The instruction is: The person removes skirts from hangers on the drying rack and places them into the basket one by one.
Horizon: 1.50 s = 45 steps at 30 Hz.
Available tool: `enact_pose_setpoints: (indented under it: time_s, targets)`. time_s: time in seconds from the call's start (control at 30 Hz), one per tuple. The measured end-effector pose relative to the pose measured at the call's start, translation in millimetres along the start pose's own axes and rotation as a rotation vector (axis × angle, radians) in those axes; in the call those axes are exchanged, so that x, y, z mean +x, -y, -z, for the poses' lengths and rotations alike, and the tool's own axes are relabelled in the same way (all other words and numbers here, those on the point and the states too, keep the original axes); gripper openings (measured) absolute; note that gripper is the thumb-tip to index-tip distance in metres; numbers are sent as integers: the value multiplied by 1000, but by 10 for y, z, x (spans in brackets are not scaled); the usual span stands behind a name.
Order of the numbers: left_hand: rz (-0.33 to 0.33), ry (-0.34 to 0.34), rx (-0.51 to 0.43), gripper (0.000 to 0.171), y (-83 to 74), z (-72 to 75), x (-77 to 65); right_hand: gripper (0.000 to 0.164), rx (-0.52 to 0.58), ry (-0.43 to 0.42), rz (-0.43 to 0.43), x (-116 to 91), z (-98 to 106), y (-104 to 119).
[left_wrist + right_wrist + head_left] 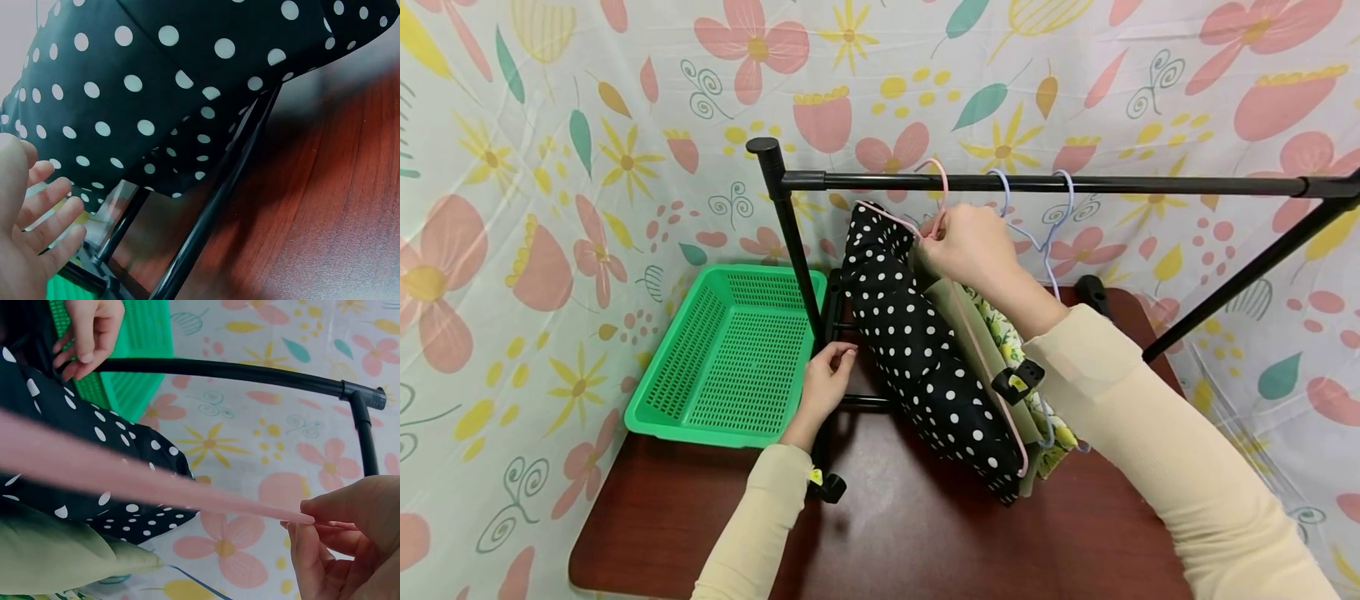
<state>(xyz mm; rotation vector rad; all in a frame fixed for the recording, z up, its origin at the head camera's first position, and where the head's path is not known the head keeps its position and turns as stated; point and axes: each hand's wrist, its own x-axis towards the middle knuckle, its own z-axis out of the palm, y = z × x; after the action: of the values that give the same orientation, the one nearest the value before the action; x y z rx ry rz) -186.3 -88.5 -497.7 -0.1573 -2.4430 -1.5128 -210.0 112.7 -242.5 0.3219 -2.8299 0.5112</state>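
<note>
In the head view a black garment with white dots [917,358] hangs from a pink hanger [1019,450] at the rack's left part. My right hand [973,246] pinches this hanger by its neck, just under the hook, which reaches up at the black rail [880,182]. The right wrist view has thumb and fingertips on the pink hanger [250,506]. My left hand [826,383] holds nothing, fingers loosely bent beside the rack's left post [797,258]. From the left wrist, those fingers show close to the dotted cloth [144,81].
Behind the dotted garment hang an olive green garment [964,321] and a yellow-and-green print one [1002,329]; two pale blue hangers [1063,218] hook on the rail. A green basket [700,435] stands left of the rack on the brown table [925,542]. Flowered cloth hangs behind.
</note>
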Motion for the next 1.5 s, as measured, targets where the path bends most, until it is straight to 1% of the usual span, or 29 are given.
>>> enact_pose_setpoints:
  time_s: [0.1,0.27,0.37,0.57,0.7,0.83,0.97,1.07,1.23,1.4,1.5]
  targets:
    - [20,19,10,15,9,-15,-15,35,15,-15,15,-12,28,-9]
    - [52,66,3,18,15,-52,-37,25,19,-40,19,-37,83,-2]
    - [74,75,-11,23,29,-86,-41,23,15,-33,16,-50,116,11]
    - [139,105,-47,29,43,-159,-44,23,21,-33,26,-77,154,35]
    - [204,126,-80,34,61,-199,-52,24,34,-42,31,-93,162,53]
    - [300,153,-205,39,92,-243,-61,23,59,-46,50,-110,176,59]
    - [401,150,-394,43,91,-295,-61,22,72,-66,68,-111,200,44]
    - [455,146,-511,45,75,-335,-64,21,72,-85,68,-105,214,30]
    - [547,171,-686,48,58,-397,-80,21,86,-94,61,-114,232,19]
    - [596,200,-821,53,39,-432,-85,20,105,-87,54,-125,247,11]
    - [599,207,-892,52,8,-431,-80,20,102,-86,48,-122,250,10]
